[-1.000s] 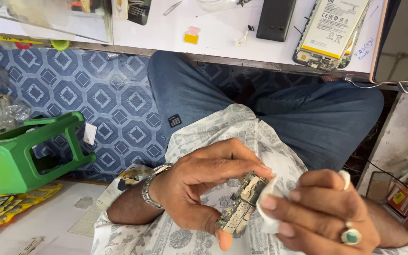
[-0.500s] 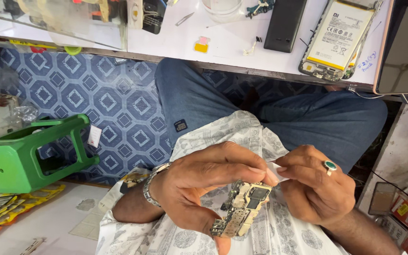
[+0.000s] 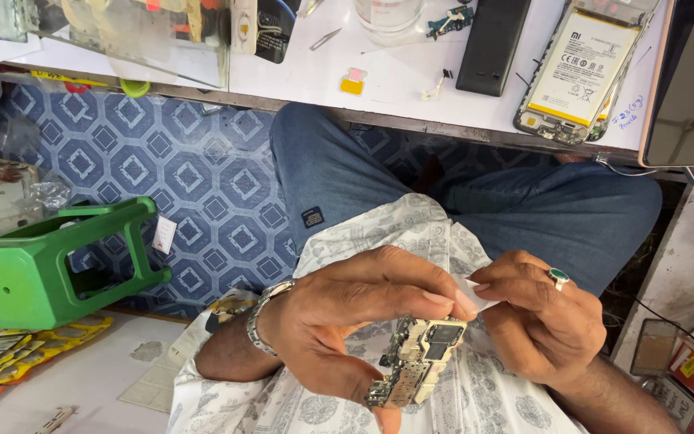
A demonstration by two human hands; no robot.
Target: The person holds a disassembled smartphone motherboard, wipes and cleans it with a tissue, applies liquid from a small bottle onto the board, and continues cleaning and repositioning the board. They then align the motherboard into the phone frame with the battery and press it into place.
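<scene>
A single camera sits on the person's head and looks steeply down into the lap. It is close to the two hands, the left hand point(image 3: 347, 321) and the right hand point(image 3: 544, 321), which fill the lower middle of the view. The white surface point(image 3: 411, 76) runs along the top edge, and the patterned floor point(image 3: 202, 177) and a green stool point(image 3: 50, 261) lie at the left.

The left hand point(image 3: 347, 321) was curled, with its thumb low and its fingers point(image 3: 435, 293) bent over the top. The right hand point(image 3: 540, 321) sat close beside it, fingertips pinched together and touching the left fingertips.
</scene>
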